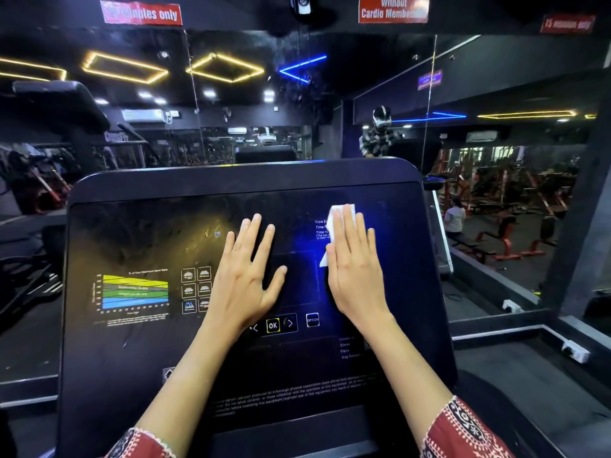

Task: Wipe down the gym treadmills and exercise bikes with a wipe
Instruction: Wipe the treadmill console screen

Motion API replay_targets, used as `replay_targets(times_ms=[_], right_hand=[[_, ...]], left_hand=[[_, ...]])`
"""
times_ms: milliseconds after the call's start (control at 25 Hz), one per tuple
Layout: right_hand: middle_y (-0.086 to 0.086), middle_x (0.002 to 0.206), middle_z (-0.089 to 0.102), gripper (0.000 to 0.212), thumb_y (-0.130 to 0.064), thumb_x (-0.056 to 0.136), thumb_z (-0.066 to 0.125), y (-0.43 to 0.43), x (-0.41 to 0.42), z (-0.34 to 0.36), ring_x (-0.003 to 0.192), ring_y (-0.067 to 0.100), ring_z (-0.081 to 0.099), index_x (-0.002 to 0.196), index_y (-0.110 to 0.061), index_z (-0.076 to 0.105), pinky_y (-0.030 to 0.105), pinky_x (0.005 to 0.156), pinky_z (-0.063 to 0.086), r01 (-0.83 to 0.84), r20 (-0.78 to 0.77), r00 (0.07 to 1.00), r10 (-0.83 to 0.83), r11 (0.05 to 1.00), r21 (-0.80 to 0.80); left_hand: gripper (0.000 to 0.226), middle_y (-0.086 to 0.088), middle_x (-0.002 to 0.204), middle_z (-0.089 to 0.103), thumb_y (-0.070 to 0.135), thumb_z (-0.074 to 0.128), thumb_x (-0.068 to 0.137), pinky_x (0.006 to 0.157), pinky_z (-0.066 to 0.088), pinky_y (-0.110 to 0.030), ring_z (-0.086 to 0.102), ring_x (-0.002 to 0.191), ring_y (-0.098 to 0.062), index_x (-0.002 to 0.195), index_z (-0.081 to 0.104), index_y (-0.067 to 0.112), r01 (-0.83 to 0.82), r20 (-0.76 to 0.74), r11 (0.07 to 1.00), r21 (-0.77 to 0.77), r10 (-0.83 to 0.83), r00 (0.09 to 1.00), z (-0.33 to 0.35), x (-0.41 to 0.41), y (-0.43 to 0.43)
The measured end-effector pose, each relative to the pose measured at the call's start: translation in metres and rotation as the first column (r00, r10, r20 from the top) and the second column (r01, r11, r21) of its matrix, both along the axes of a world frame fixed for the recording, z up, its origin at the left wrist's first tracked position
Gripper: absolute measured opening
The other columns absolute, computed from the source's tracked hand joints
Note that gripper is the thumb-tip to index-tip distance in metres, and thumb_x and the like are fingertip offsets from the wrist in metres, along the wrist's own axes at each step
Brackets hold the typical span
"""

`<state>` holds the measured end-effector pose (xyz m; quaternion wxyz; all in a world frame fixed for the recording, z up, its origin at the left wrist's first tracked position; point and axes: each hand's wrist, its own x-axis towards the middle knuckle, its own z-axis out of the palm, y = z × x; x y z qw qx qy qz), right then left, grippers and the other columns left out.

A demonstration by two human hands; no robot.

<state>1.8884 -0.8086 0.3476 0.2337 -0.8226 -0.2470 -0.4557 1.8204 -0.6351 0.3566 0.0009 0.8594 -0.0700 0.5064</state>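
Across the treadmill console (139,226) — its dark panel fills the middle — both hands lie flat with fingers straight. Left hand (246,276) rests bare near the centre; right hand (355,276) presses the white wipe (342,211) toward the upper right edge — corners poking past the fingertips.

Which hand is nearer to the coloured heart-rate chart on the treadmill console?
Left. The left hand lies flat on the console just right of the chart; the right hand presses the white wipe further right, beyond the left hand.
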Motion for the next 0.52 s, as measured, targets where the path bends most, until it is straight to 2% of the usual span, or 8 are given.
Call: replay_targets(times_ms=[120,240,280,400,440,520], right_hand=[[0.011,0.157,0.024,0.052,-0.021,0.100,0.026,-0.004,-0.008,-0.015,0.145,0.029,0.020,0.150,-0.008,0.027,0.042,0.117,0.015,-0.038,0.064,0.997,0.045,0.993,-0.113],[0.010,0.158,0.020,0.052,-0.021,0.101,0.024,-0.012,-0.011,-0.021,0.146,0.029,0.018,0.151,-0.008,0.023,0.042,0.117,0.013,0.004,-0.007,1.000,-0.004,1.000,0.015],[0.010,0.158,0.019,0.052,-0.021,0.101,0.023,-0.011,-0.015,-0.025,0.146,0.029,0.016,0.151,-0.007,0.022,0.041,0.118,0.013,-0.005,-0.015,1.000,0.005,1.000,0.009],[0.010,0.157,0.023,0.051,-0.021,0.101,0.026,-0.022,-0.015,-0.040,0.145,0.028,0.019,0.150,-0.007,0.026,0.041,0.118,0.014,-0.041,0.079,0.995,0.053,0.989,-0.141],[0.011,0.157,0.024,0.051,-0.022,0.101,0.025,-0.029,-0.012,-0.040,0.145,0.028,0.021,0.149,-0.006,0.027,0.042,0.117,0.016,-0.022,0.073,0.997,0.030,0.993,-0.112],[0.014,0.157,0.022,0.052,-0.021,0.101,0.024,-0.035,-0.009,-0.037,0.145,0.031,0.019,0.150,-0.003,0.025,0.046,0.117,0.018,0.028,-0.024,0.999,-0.027,0.998,0.048]], left_hand=[[0.061,-0.021,0.149,0.033,0.038,0.043,0.090,0.112,0.018,-0.045,0.027,0.138,-0.035,0.138,0.045,0.001,-0.001,-0.013,1.000,0.003,0.001,1.000,-0.006,-0.002,-0.004],[0.061,-0.022,0.149,0.032,0.037,0.043,0.090,0.112,0.017,-0.045,0.026,0.138,-0.034,0.138,0.044,0.000,0.004,-0.020,1.000,0.000,-0.004,1.000,-0.010,-0.004,-0.008],[0.061,-0.022,0.149,0.032,0.037,0.043,0.090,0.112,0.016,-0.045,0.025,0.138,-0.034,0.139,0.044,0.000,0.005,-0.021,1.000,0.001,-0.005,1.000,-0.012,-0.004,-0.009],[0.061,-0.022,0.149,0.032,0.037,0.043,0.090,0.113,0.014,-0.043,0.025,0.139,-0.034,0.139,0.043,0.000,0.006,-0.028,1.000,0.011,-0.006,1.000,-0.014,-0.004,-0.013],[0.062,-0.022,0.149,0.032,0.037,0.043,0.090,0.113,0.013,-0.043,0.025,0.139,-0.034,0.139,0.043,0.000,0.006,-0.030,1.000,0.012,-0.005,1.000,-0.014,-0.004,-0.014],[0.061,-0.022,0.149,0.033,0.037,0.043,0.089,0.113,0.014,-0.043,0.026,0.138,-0.034,0.139,0.044,0.000,0.008,-0.029,1.000,0.008,-0.007,1.000,-0.014,-0.002,-0.019]])
